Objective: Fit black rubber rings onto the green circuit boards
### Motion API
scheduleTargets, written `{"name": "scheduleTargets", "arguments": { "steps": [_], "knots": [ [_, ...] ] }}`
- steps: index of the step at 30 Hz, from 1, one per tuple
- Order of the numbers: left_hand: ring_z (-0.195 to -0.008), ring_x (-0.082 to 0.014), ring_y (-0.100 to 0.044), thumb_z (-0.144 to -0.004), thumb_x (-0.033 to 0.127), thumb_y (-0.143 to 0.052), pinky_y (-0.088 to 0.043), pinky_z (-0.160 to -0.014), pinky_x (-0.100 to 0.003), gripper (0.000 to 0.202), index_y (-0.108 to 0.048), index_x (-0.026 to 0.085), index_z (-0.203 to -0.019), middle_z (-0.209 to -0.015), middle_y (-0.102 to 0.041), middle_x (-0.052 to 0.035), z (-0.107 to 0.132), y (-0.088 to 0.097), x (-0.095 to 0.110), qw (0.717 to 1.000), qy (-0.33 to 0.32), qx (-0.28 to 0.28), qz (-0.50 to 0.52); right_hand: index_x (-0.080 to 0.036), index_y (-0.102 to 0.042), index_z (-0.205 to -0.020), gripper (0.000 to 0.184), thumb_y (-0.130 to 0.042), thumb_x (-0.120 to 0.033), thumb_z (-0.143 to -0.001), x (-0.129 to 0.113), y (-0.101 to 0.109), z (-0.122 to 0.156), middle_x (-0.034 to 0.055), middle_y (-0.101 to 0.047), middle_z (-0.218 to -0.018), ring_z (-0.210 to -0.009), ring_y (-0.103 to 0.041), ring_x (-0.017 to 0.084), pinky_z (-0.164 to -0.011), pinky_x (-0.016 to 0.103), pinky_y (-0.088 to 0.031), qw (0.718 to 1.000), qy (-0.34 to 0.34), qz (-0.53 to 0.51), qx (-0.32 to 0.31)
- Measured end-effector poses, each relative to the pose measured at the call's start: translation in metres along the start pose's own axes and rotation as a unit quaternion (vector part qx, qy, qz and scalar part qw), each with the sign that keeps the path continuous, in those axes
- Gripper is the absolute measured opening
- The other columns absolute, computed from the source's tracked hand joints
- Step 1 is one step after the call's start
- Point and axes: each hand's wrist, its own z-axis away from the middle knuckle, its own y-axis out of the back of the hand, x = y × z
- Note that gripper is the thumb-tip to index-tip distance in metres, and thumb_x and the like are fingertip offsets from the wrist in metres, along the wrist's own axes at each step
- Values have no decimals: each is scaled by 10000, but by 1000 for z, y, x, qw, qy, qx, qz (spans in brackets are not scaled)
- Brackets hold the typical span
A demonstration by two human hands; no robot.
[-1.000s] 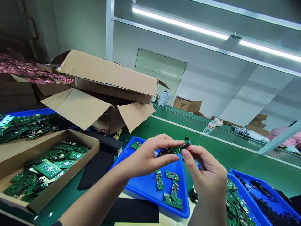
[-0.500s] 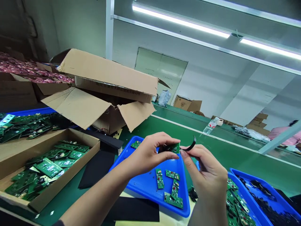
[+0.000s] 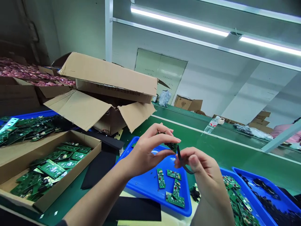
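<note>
Between the thumb and fingers of my left hand (image 3: pixel 150 150) is a small green circuit board (image 3: pixel 172 146), largely covered by the fingers. My right hand (image 3: pixel 202 168) pinches a thin curved black strip (image 3: pixel 180 158), whose upper end meets or nearly meets the board's right edge; whether it is attached I cannot tell. Both hands are above a blue tray (image 3: pixel 143 185). Several green circuit boards (image 3: pixel 176 188) with small parts lie in that tray.
At left, a cardboard box (image 3: pixel 70 179) holds many boards. A large open carton (image 3: pixel 108 72) stands behind it. Blue trays on the right hold boards (image 3: pixel 240 201) and small black parts (image 3: pixel 272 201). A bottle (image 3: pixel 211 125) stands farther back. Black sheets (image 3: pixel 138 208) lie in front.
The black strip has swung from pointing up and right to hanging down and right from the board's edge. My right fingers have turned and shifted lower; my left hand still holds the board.
</note>
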Motion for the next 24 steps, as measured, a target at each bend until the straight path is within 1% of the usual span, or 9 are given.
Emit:
{"name": "scheduleTargets", "arguments": {
  "steps": [2,6,9,12,14,17,19,22,24],
  "knots": [
    [-1053,-211,-617,-849,167,-691,-520,-978,-397,216,-678,236,-1054,-988,-590,-53,0,0,0,999,-16,-1,-33,-170,-656,-704,357,-618,-479,-879,-2,-5,1,35,-648,-601,-513,-582,138,-468,227,-485,999,-34,14,-27],
    [-1011,-193,-633,-874,170,-658,-463,-1051,-442,203,-673,232,-1067,-979,-617,-48,1,1,-3,994,-48,3,-101,-173,-650,-721,306,-584,-409,-904,-3,-7,3,35,-657,-616,-537,-594,139,-481,222,-482,997,-66,13,-27],
    [-939,-171,-646,-876,163,-656,-524,-963,-377,225,-670,222,-1093,-980,-639,-55,2,2,-4,992,-48,8,-120,-168,-664,-741,283,-579,-382,-906,-2,-5,2,33,-655,-590,-503,-598,137,-459,219,-472,996,-63,-16,-58],
    [-836,-144,-652,-857,166,-683,-571,-754,-254,264,-677,227,-1114,-928,-650,-45,1,2,-3,996,-33,1,-83,-164,-641,-678,329,-597,-421,-879,-2,-6,0,16,-605,-499,-417,-539,122,-404,210,-418,993,-85,-50,-58],
    [-769,-127,-645,-835,192,-715,-566,-683,-220,286,-686,237,-1116,-884,-651,-32,1,2,-3,999,-23,-13,-40,-167,-606,-621,373,-628,-473,-834,-4,-7,-1,-10,-536,-436,-362,-458,102,-371,204,-365,988,-124,-78,-51],
    [-728,-126,-637,-803,262,-754,-563,-654,-219,277,-713,224,-1074,-833,-649,-32,-1,4,-5,999,0,-31,16,-170,-579,-606,397,-665,-513,-787,-7,-8,0,-47,-454,-418,-350,-355,72,-377,200,-317,973,-195,-106,-60],
    [-717,-130,-631,-785,319,-767,-559,-642,-225,279,-728,213,-1040,-807,-644,-36,-2,5,-6,998,24,-45,45,-173,-574,-617,404,-662,-530,-784,-9,-8,1,-56,-433,-426,-365,-326,69,-394,205,-299,967,-216,-104,-80],
    [-706,-130,-618,-750,360,-790,-554,-633,-225,305,-741,197,-1003,-787,-635,-39,-2,6,-7,992,60,-66,92,-182,-563,-621,416,-635,-550,-801,-6,-8,1,-51,-438,-438,-382,-327,77,-405,215,-304,970,-205,-89,-99],
    [-708,-125,-614,-724,344,-815,-564,-646,-224,307,-743,191,-981,-788,-622,-30,-2,5,-6,983,95,-69,142,-187,-550,-620,409,-617,-537,-821,-2,-8,1,-49,-444,-444,-388,-335,80,-403,212,-323,978,-172,-73,-92]
  ]
}}
